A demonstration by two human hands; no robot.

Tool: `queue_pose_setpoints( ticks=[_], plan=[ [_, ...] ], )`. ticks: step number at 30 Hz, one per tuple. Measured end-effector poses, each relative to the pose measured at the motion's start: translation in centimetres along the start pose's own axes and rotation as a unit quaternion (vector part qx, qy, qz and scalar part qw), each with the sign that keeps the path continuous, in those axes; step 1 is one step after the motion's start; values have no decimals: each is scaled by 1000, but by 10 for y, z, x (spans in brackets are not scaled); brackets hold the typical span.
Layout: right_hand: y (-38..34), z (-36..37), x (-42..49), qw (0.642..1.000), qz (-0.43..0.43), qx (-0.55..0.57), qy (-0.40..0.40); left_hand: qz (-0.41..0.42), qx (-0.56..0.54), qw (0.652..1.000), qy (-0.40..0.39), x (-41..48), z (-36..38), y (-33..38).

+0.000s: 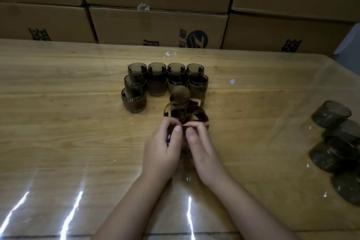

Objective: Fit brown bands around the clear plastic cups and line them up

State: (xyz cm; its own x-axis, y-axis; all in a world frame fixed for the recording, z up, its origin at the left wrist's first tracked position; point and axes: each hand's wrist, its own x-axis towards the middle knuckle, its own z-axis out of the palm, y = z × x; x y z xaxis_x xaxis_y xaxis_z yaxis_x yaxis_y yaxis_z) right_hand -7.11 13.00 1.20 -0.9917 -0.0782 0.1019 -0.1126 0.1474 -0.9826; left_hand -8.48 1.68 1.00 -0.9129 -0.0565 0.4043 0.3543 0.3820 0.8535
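Several clear smoky cups with brown bands (134, 99) stand in rows at the middle of the wooden table (58, 122). A heap of loose brown bands (187, 107) lies just in front of them. My left hand (162, 148) and my right hand (202, 152) meet below the heap. Together they grip a cup (169, 138), mostly hidden between the palms, and their fingertips pinch a brown band (188, 125) at its top.
Bare smoky cups (331, 115) lie stacked on their sides at the table's right edge. Cardboard boxes (155, 23) form a wall behind the table. A clear film covers the tabletop and glares near the front edge.
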Motion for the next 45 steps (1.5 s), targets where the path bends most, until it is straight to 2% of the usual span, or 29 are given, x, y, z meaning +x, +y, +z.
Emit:
queue_pose_setpoints(
  ticks=[4,11,15,17,19,22,25,28,31,34,37,41,45],
  plan=[
    [0,-1,1,993,101,52,-26,-6,45,999,-27,-1,0,3],
    [-2,-6,4,970,149,190,-16,48,97,993,-34,-7,2,10],
    [3,-6,8,925,192,327,-33,83,67,994,-29,-4,0,7],
    [3,-8,11,912,202,356,-34,109,37,993,-17,-3,-1,3],
    [2,-10,11,930,205,302,-46,97,-7,995,-7,-2,0,-1],
    [0,-16,11,980,140,132,-48,-22,-157,987,26,3,-1,0],
    [-1,-31,15,994,56,96,15,-137,-366,918,69,14,-8,-5],
    [0,-45,20,993,52,18,100,-203,-496,841,78,20,-16,-9],
    [6,-46,21,993,57,-52,90,-228,-524,818,59,20,-15,-8],
    [12,-40,21,986,47,-152,47,-239,-512,824,31,19,-12,-8],
    [16,-37,20,977,38,-203,48,-243,-515,822,0,17,-10,-8],
    [10,-41,20,985,20,-134,109,-247,-531,810,-25,17,-9,-9],
    [2,-41,17,987,-45,-53,146,-241,-537,805,-78,17,-8,-10]
  ],
)
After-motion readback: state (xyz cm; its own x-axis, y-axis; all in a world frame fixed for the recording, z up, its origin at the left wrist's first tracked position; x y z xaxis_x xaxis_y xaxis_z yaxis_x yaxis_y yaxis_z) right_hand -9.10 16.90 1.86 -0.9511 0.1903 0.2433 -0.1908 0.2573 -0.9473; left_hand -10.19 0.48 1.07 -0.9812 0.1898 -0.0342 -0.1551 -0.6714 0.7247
